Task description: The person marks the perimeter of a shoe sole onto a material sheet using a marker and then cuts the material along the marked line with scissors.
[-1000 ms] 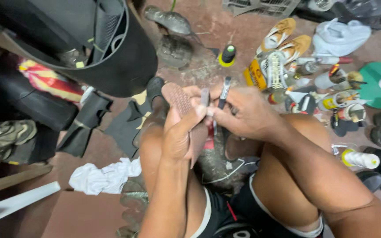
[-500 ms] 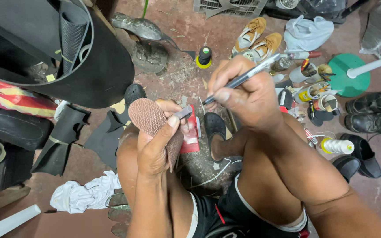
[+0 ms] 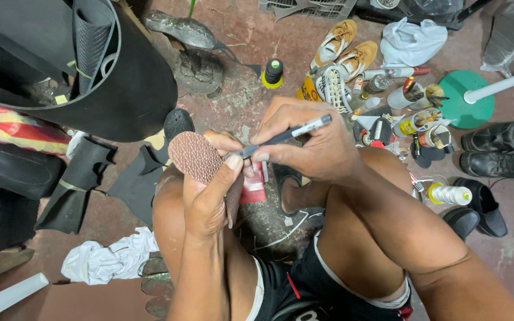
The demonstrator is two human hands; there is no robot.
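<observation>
My left hand (image 3: 209,190) grips a brown, textured rubber sole piece (image 3: 194,156), held up over my left knee with the thumb pressed on its edge. My right hand (image 3: 310,145) pinches a slim black and silver pen-like tool (image 3: 287,135), its tip touching the sole's edge beside my left thumb. Both hands meet above my bare knees. A red packet (image 3: 256,184) lies on the floor just under the hands.
A large roll of black rubber sheet (image 3: 108,77) fills the upper left. Black rubber offcuts (image 3: 75,184) and a white cloth (image 3: 111,261) lie at left. Sandals (image 3: 340,50), bottles, glue tins (image 3: 414,122), black shoes (image 3: 495,154) and a green stand base (image 3: 465,98) crowd the right.
The view has shifted slightly. My right hand has lowered the tool so its tip now meets the sole's edge. My left hand keeps holding the sole in about the same spot.
</observation>
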